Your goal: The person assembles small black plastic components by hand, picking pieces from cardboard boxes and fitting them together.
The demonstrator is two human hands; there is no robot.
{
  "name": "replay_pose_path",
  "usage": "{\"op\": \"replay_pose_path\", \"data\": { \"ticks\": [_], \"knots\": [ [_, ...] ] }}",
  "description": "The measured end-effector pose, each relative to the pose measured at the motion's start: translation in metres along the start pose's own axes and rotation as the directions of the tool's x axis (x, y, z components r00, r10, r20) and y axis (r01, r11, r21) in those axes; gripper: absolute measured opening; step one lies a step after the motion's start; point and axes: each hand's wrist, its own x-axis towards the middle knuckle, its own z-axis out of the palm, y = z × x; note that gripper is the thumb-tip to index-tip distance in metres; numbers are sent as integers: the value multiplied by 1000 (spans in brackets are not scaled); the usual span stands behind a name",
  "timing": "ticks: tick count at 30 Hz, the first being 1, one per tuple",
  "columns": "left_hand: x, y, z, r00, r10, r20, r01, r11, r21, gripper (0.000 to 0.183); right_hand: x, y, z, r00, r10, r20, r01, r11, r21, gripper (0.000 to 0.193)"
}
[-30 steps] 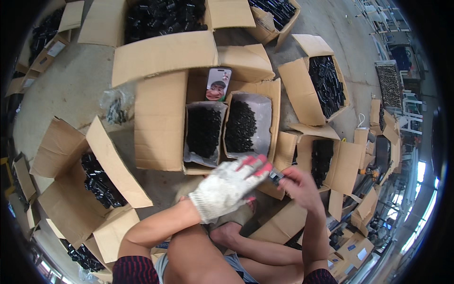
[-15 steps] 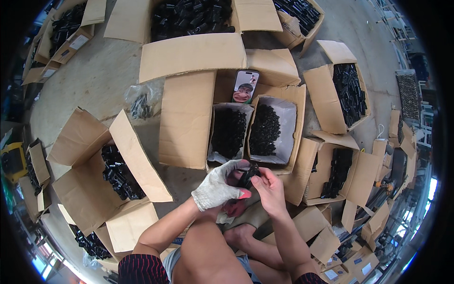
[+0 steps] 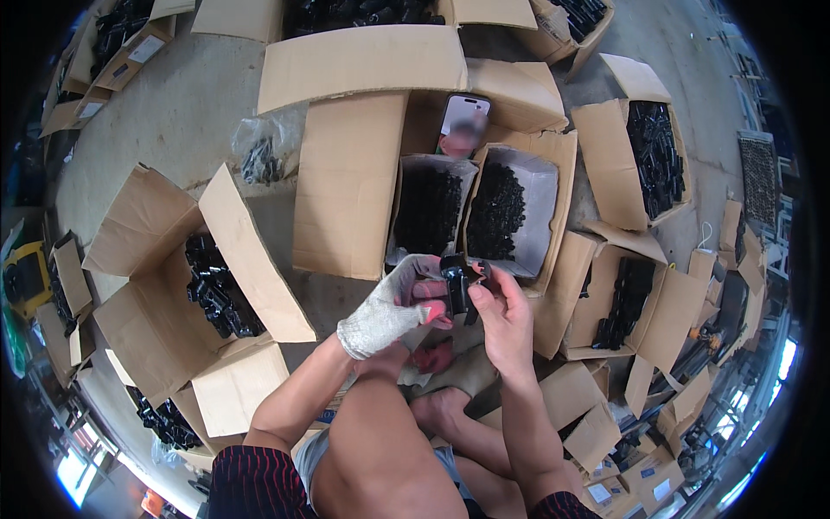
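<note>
My left hand (image 3: 389,311), in a whitish glove with reddish fingertips, is closed around a glossy black plastic part (image 3: 455,281) in front of my knees. My bare right hand (image 3: 506,320) meets it from the other side. Between its thumb and fingers is a small black piece (image 3: 478,270), touching or very near the larger part; which of the two I cannot tell. Just beyond my hands, two grey-lined bins, the left bin (image 3: 467,186) and the right bin (image 3: 543,195), hold heaps of small black pieces inside a cardboard box (image 3: 566,186).
A phone (image 3: 465,117) leans at the back of that box. Open cartons of black parts stand around me: a left carton (image 3: 156,337), a far carton (image 3: 363,69), a right carton (image 3: 605,156) and a nearer right carton (image 3: 562,298). A clear plastic bag (image 3: 262,151) lies on the concrete floor.
The view has tilted, so the boxes sit higher in the picture. The black part has turned more upright and shows more fully between my hands. My right fingers have spread slightly away from it.
</note>
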Motion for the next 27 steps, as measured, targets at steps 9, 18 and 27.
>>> {"op": "replay_pose_path", "data": {
  "ticks": [9, 18, 27],
  "knots": [
    [3, -2, -10, 993, 84, -86, -78, 995, 69, 53, 0, -16, 25, 992, -123, 2, 115, 917, -381, 43],
    [0, 1, -3, 982, 158, -101, -129, 960, 248, 67, 0, -5, 14, 996, -81, 45, 82, 996, -22, 37],
    [-9, 13, 16, 986, 165, -39, -150, 958, 244, 91, 1, -19, 15, 994, -76, 72, 83, 992, -99, 40]
  ]
}}
